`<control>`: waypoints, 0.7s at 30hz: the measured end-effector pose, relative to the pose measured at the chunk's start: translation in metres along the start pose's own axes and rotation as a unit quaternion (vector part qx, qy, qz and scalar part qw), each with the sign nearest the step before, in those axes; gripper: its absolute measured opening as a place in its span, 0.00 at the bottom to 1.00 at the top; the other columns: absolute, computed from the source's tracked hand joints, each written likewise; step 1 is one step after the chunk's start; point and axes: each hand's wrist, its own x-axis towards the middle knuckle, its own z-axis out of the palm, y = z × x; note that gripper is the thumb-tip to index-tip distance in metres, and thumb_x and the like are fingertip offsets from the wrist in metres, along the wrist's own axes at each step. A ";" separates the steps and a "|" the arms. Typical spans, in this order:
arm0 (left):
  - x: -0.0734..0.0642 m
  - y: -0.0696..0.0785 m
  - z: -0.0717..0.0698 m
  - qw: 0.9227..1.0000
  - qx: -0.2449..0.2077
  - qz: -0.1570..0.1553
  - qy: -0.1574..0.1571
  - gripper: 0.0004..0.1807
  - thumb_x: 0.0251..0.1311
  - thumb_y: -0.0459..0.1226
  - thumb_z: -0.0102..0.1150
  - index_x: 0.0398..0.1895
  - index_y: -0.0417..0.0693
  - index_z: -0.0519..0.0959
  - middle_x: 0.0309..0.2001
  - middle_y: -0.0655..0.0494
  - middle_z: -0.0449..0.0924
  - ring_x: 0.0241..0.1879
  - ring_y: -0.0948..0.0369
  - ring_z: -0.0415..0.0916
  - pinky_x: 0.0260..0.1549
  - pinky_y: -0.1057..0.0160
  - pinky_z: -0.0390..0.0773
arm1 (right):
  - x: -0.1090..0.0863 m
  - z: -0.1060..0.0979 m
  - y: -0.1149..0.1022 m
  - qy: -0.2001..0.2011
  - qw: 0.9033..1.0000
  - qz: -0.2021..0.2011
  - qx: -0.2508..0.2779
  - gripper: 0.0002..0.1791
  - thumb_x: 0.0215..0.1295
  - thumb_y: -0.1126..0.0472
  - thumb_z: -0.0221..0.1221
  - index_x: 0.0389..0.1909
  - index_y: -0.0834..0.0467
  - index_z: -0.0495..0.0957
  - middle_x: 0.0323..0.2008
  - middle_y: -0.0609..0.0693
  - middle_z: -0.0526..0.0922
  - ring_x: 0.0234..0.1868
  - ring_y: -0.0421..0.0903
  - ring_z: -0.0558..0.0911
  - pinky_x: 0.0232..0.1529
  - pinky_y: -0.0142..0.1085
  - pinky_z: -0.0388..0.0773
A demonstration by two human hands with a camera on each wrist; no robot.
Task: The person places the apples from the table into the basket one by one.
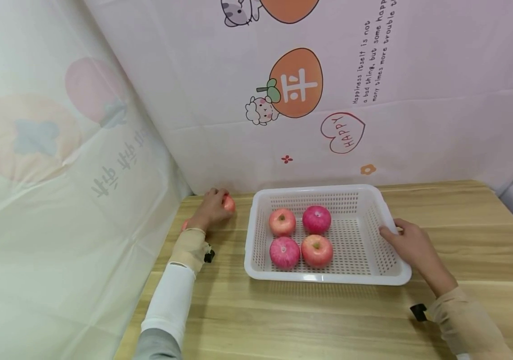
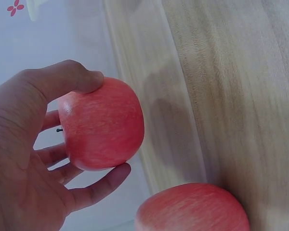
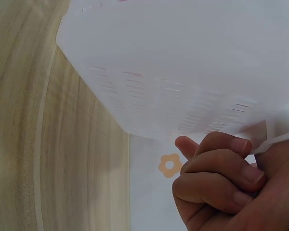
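Two white cloth walls (image 1: 220, 145) enclose our basket (image 1: 328, 278), one standing behind it and one well to its left, and we have a wooden table (image 1: 310, 325) beneath it. The basket is white plastic with slotted walls. On the cloth above and behind the basket, we see an orange fruit print (image 1: 297, 106).

Near the basket's back left corner, our left hand (image 1: 213, 207) holds a red apple (image 2: 106, 125), thumb on one side and spread fingers on the other; we cannot tell whether it touches the table. At the basket's right end, our right hand (image 1: 411, 242) grips the rim, thumb inside, the other fingers bent outside the wall.

A second red apple (image 2: 195, 211) lies left of the basket, mostly hidden in the head view. Inside the basket, toward its left end, we count two deep pink apples (image 1: 316, 219) and two paler apples (image 1: 317, 253), set diagonally. Behind the basket's right half sits a small orange flower print (image 1: 372, 169).
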 end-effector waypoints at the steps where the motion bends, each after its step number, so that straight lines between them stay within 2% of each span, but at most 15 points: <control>1: 0.000 0.001 -0.001 1.000 0.002 0.001 -0.001 0.40 0.56 0.44 0.68 0.73 0.43 0.71 0.68 0.37 0.69 0.65 0.41 0.67 0.64 0.43 0.75 | 0.000 0.000 0.000 0.000 1.000 0.000 0.000 0.39 0.83 0.46 0.50 0.70 0.79 0.64 0.54 0.82 0.80 0.38 0.57 0.90 0.33 0.46 0.87; 21: -0.002 0.009 -0.012 1.000 0.020 0.015 -0.015 0.40 0.55 0.45 0.69 0.72 0.44 0.72 0.65 0.39 0.70 0.63 0.42 0.68 0.60 0.43 0.77 | 0.002 0.000 0.002 0.001 1.000 0.003 -0.009 0.40 0.82 0.45 0.49 0.71 0.80 0.63 0.55 0.82 0.79 0.39 0.58 0.89 0.33 0.46 0.87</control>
